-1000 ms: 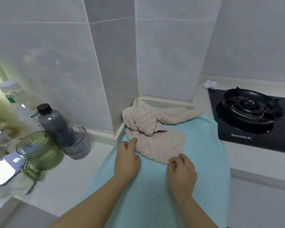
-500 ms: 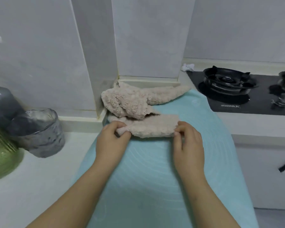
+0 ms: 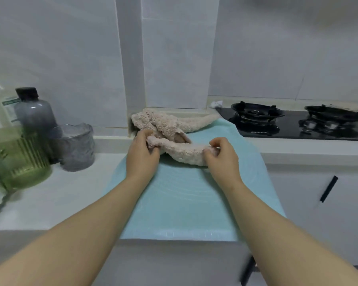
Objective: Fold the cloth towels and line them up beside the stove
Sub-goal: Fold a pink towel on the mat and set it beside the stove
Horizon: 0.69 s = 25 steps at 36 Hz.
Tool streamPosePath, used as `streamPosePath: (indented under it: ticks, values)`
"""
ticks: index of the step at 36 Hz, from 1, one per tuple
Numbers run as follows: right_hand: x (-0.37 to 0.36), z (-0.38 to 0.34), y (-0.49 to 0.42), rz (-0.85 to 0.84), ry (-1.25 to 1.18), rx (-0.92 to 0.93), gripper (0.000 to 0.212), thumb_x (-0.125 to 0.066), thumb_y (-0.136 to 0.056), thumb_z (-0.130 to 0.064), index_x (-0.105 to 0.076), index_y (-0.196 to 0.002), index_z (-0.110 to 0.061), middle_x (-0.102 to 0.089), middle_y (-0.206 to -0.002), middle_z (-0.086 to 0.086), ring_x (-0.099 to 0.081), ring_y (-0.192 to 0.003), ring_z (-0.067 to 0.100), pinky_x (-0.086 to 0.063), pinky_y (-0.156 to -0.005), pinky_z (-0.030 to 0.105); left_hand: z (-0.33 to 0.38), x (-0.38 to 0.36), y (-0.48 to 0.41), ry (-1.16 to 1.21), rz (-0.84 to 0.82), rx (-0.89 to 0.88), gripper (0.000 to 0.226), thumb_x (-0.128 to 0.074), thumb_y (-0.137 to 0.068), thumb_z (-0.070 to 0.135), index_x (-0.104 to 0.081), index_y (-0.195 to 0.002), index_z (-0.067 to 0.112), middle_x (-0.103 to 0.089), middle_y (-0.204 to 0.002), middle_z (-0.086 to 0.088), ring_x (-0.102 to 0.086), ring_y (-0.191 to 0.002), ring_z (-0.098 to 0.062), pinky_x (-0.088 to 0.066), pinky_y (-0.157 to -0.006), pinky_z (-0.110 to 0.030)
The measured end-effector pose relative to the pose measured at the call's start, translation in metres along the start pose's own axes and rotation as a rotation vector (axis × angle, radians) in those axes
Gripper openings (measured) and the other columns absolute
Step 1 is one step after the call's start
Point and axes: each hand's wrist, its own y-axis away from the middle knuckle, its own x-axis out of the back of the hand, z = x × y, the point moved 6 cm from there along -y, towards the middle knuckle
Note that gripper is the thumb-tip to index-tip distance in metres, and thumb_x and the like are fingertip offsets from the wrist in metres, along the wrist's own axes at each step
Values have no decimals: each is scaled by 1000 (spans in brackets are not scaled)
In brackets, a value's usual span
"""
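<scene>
A fluffy beige towel (image 3: 184, 152) hangs in a sagging strip just above the light blue mat (image 3: 180, 201). My left hand (image 3: 142, 150) pinches its left end and my right hand (image 3: 220, 156) pinches its right end. Behind it, a second beige towel (image 3: 165, 121) lies crumpled in the wall corner, with a long tail reaching right toward the stove (image 3: 293, 124). The black two-burner stove sits to the right of the mat.
On the white counter to the left stand a grey ribbed cup (image 3: 75, 145), a dark grey bottle (image 3: 34, 116) and a green glass pitcher (image 3: 19, 159). A small white scrap (image 3: 216, 103) lies behind the stove. A cabinet door with a black handle (image 3: 328, 188) is below right.
Both hands went from resting on the flat towel to pinching its ends and lifting it off the mat. The camera dropped lower and shifted right.
</scene>
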Motion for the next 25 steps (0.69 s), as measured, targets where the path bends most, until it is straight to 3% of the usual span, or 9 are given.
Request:
streamPosePath:
  ticks: [4, 7, 9, 11, 13, 16, 19, 21, 25]
  values:
    - [-10, 0, -3, -117, 64, 29, 39, -56, -82, -8, -50, -120, -14, -49, -120, -3, -44, -103, 7, -32, -85, 19, 2, -2, -2, 93, 15, 4, 40, -53, -82, 2, -48, -119, 19, -59, -112, -3, -54, -98, -18, -33, -76, -21]
    - [-17, -2, -3, -170, 52, 80, 49, -57, -77, -11, -47, -122, -26, -42, -120, -16, -44, -111, 4, -35, -102, 32, 0, -2, -5, 186, 38, 17, 35, -57, -84, 9, -48, -114, 26, -57, -101, 9, -53, -93, -10, -35, -74, -19]
    - [-21, -5, -4, -205, 69, 123, 55, -55, -70, -21, -44, -121, -38, -39, -126, -20, -40, -121, 3, -30, -108, 41, -6, -2, -10, 224, 60, 33, 30, -57, -85, 10, -49, -106, 29, -57, -93, 16, -54, -93, -10, -36, -72, -19]
    - [-26, -5, -4, -261, 142, 138, 60, -52, -65, -33, -42, -124, -43, -35, -138, -20, -33, -130, 5, -25, -110, 40, -10, -2, -15, 182, 82, 20, 21, -54, -87, 8, -56, -100, 24, -60, -87, 14, -57, -89, -15, -35, -69, -20]
    - [-30, -1, -5, -308, 162, 115, 59, -54, -66, -40, -45, -125, -42, -38, -136, -22, -33, -130, 5, -25, -110, 38, -10, -2, -18, 175, 103, 2, 20, -52, -88, 5, -57, -95, 24, -58, -81, 15, -55, -77, -11, -34, -61, -15]
    - [-29, 4, -9, -259, 146, 74, 41, -65, -77, -32, -55, -116, -36, -51, -116, -20, -47, -117, 8, -35, -103, 37, -3, 0, -19, 228, 121, -23, 23, -52, -88, 2, -55, -93, 24, -56, -79, 20, -53, -67, 6, -35, -61, 1]
    - [-20, 0, -13, -127, 69, 56, 8, -62, -83, -18, -65, -85, -25, -65, -83, -12, -57, -85, 8, -44, -76, 19, 2, 6, -18, 353, 156, -4, 24, -55, -87, 1, -55, -90, 24, -58, -80, 17, -53, -62, 12, -38, -60, 0]
    - [-10, -8, -11, -26, -175, 36, 19, -63, -84, -9, -64, -72, -24, -63, -64, -14, -55, -65, -1, -41, -60, 10, 10, 18, -13, 415, 257, -49, 28, -58, -85, 1, -50, -87, 28, -56, -80, 17, -54, -63, 10, -39, -62, -1]
    - [5, -12, -8, 64, -527, -51, 17, -64, -83, -5, -65, -72, -18, -66, -63, -12, -60, -64, 1, -49, -59, 14, 22, 37, -3, 457, 386, -194, 38, -66, -83, 8, -40, -83, 36, -51, -76, 12, -52, -65, 5, -39, -63, -5]
